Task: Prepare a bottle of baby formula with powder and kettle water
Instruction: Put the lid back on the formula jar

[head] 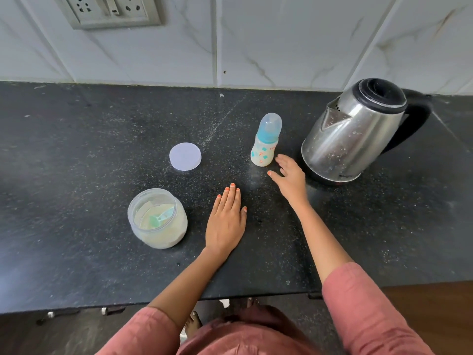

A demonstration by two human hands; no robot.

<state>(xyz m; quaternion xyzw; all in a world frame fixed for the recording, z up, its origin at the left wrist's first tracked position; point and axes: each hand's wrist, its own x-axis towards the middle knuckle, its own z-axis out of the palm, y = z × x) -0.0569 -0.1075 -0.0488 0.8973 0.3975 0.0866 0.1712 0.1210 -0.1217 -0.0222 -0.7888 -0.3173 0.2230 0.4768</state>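
A baby bottle (265, 144) with a blue collar and clear cap stands upright on the black counter, holding whitish liquid. My right hand (288, 176) is open just to the right of its base, fingers spread, not gripping it. My left hand (226, 221) lies flat on the counter, fingers straight. An open clear jar of formula powder (158, 218) with a green scoop (160, 218) inside sits left of my left hand. The jar's white lid (185, 156) lies flat behind it. A steel kettle (355, 131) with a black handle stands at the right, lid closed.
The black stone counter (89, 162) runs to a tiled wall at the back, with a socket panel (110, 10) at upper left. Its front edge is near my body. A brown wooden surface (430, 303) lies at lower right.
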